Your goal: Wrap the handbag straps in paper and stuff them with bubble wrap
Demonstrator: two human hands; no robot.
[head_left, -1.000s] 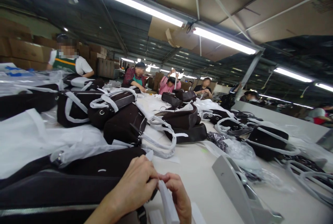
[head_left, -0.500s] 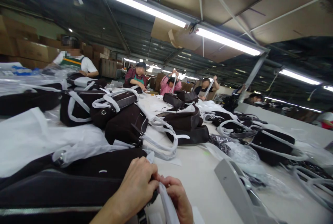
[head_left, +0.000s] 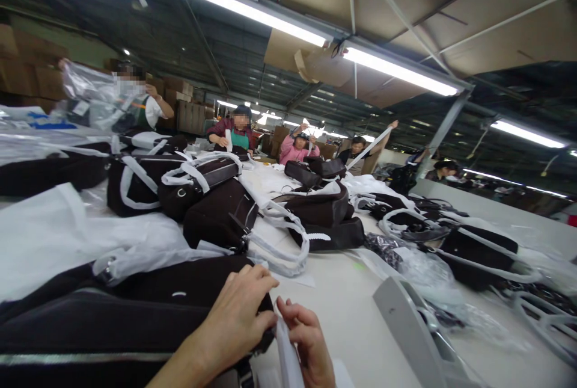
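Note:
A large black bag [head_left: 148, 310] with a silvery zip line lies at the lower left, with white wrapping [head_left: 130, 243] over its top. My left hand [head_left: 234, 316] is on the bag's right end, its fingers bent over the corner and its thumb lower down, gripping that end. Close to its right, my right hand [head_left: 311, 346] has its fingers curled beside a folded white strip [head_left: 288, 355], which it holds at the bag's end. A small gap shows between the two hands. The strip's lower part runs out of view, and a dark strap with a buckle [head_left: 246, 373] hangs below.
More black bags [head_left: 220, 213] with white-wrapped handles [head_left: 288, 255] crowd the table ahead. A grey tape-dispenser-like device [head_left: 415, 328] stands at right, near crumpled clear plastic [head_left: 428, 280]. Several co-workers work across the table; one lifts a plastic bag [head_left: 99, 93].
My hands have come slightly apart, and my right fingers have loosened from the left ones. At the far left, a co-worker has raised a clear plastic bag. Another stretches a white strip.

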